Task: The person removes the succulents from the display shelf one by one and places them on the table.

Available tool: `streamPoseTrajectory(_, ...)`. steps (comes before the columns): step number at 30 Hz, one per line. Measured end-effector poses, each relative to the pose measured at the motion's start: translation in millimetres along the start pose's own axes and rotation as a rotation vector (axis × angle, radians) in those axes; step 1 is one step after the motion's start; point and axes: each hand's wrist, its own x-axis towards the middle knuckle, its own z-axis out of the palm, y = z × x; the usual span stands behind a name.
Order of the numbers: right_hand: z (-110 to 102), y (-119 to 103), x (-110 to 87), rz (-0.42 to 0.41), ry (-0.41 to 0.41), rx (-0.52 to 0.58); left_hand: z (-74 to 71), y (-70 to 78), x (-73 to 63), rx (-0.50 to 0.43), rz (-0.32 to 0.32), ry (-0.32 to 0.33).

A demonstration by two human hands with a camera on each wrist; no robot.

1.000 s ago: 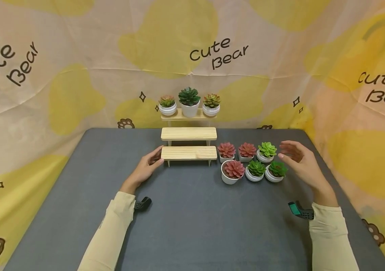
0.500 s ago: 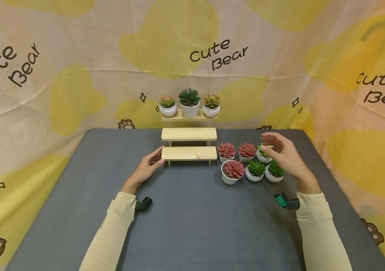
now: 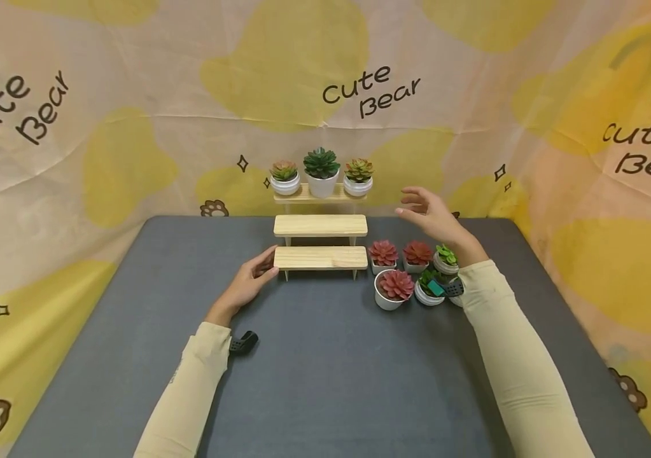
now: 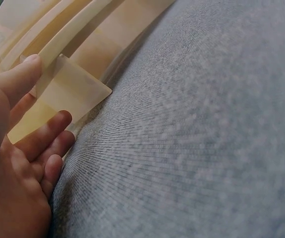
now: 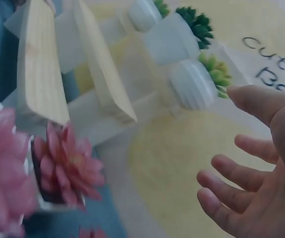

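My left hand (image 3: 243,284) holds the left end of the lowest step of a three-step wooden display stand (image 3: 321,257). In the left wrist view its thumb lies on the board's front edge, and the other fingers curl by the clear leg (image 4: 78,87). My right hand (image 3: 433,219) hovers with spread fingers and nothing in them, right of the stand's top step. Nearest to it in the right wrist view is a yellow-green succulent (image 5: 214,72) in a ribbed white pot. Beside that, a large dark-green succulent (image 3: 321,164) and a pinkish-green one (image 3: 284,170) share the top step.
Right of the stand, red succulents (image 3: 383,253) and green succulents (image 3: 447,254) in white pots stand close together on the grey table (image 3: 325,369). My right forearm (image 3: 508,337) passes over the green ones and partly hides them. A patterned cloth (image 3: 188,76) hangs behind.
My right hand has moved left and away from me, over the green succulents, to beside the stand's top. The left hand keeps its place at the lowest step.
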Motion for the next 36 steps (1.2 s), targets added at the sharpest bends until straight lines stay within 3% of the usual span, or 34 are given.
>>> streamPoseTrajectory(6,13,-6,35.3,0.040,-0.013,0.004,0.4,-0.4,-0.4,-0.010,-0.007,-0.006)
streamPoseTrajectory(14,29,-12,60.9,0.088,0.024,0.100,0.5,-1.3,-2.1,0.005,-0.017,0.009)
streamPoseTrajectory(24,34,-21,75.2,0.087,0.036,0.124,3.7,3.6,-1.3,-0.001,-0.023,0.013)
streamPoseTrajectory(31,43,-26,82.0,0.106,0.049,0.139,4.8,21.8,-6.9,0.009,-0.030,0.003)
streamPoseTrajectory(36,47,-29,85.9,0.096,0.066,0.143,4.1,9.1,-2.6,0.004,-0.024,0.013)
